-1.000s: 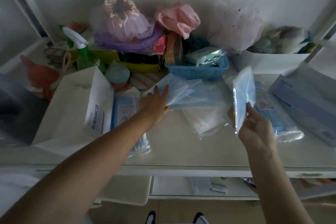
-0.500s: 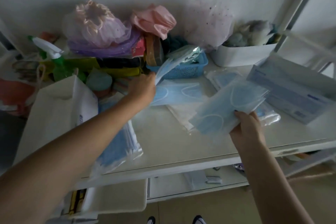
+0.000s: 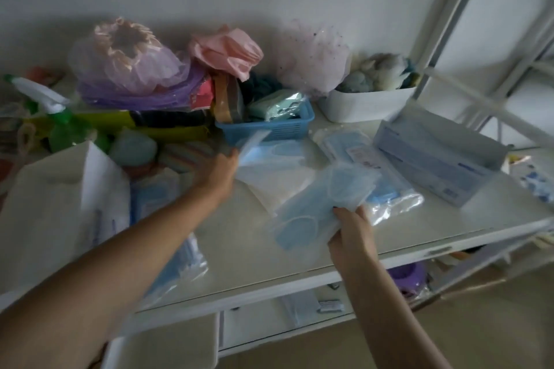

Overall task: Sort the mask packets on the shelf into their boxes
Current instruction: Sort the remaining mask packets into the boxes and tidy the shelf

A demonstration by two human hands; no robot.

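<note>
My right hand [image 3: 350, 229] grips a clear packet of blue masks [image 3: 317, 204] by its lower edge, held low over the white shelf [image 3: 245, 252]. My left hand [image 3: 217, 172] pinches another mask packet [image 3: 253, 144] and lifts its end up in front of the blue basket. More flat mask packets [image 3: 275, 165] lie between my hands. A longer sealed pack of blue masks [image 3: 359, 156] lies right of them. An open blue-grey mask box [image 3: 434, 156] rests at the right. A white mask box [image 3: 60, 204] stands at the left beside another mask pack [image 3: 180, 257].
A blue basket [image 3: 269, 126], a white tub [image 3: 368, 105], bagged pink and purple items [image 3: 132, 66] and a green spray bottle [image 3: 57, 117] crowd the back of the shelf. White frame bars [image 3: 449, 24] rise at the right. A lower shelf [image 3: 284, 317] sits beneath.
The view has swung to the right. My right hand turned its packet from upright to flat and low. My left hand took a packet from the pile and raised its end.
</note>
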